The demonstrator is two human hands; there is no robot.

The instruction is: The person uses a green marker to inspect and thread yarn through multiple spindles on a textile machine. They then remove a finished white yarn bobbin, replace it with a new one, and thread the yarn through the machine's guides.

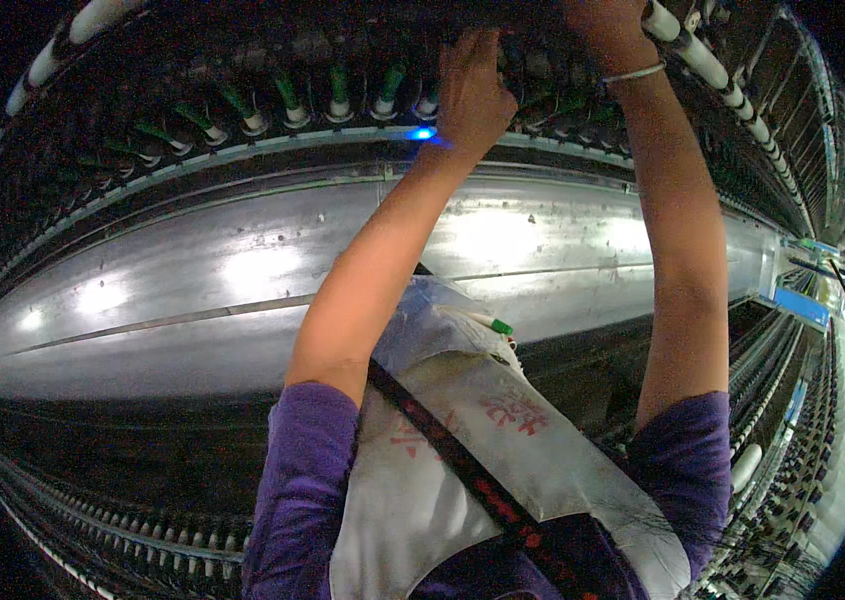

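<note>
My left hand (478,95) reaches up to a row of spindles, its fingers bent and pressed together. What they hold, if anything, is too small and dark to make out. Just left of it stands a green bobbin (392,84) on a white base, one of several along the rail (313,141). A blue light (424,133) glows on the rail beside my left wrist. Higher up and to the right, my right hand (611,28) is at the top edge of the view, near a white roller (665,22). Its fingers are hidden by the edge and the dark.
Below the rail runs a long shiny metal panel (183,290). My pale apron (533,440) has a green-tipped stick (501,326) at its top. Another machine row with spindles (183,550) lies at lower left. At right an aisle recedes past a blue panel (801,308).
</note>
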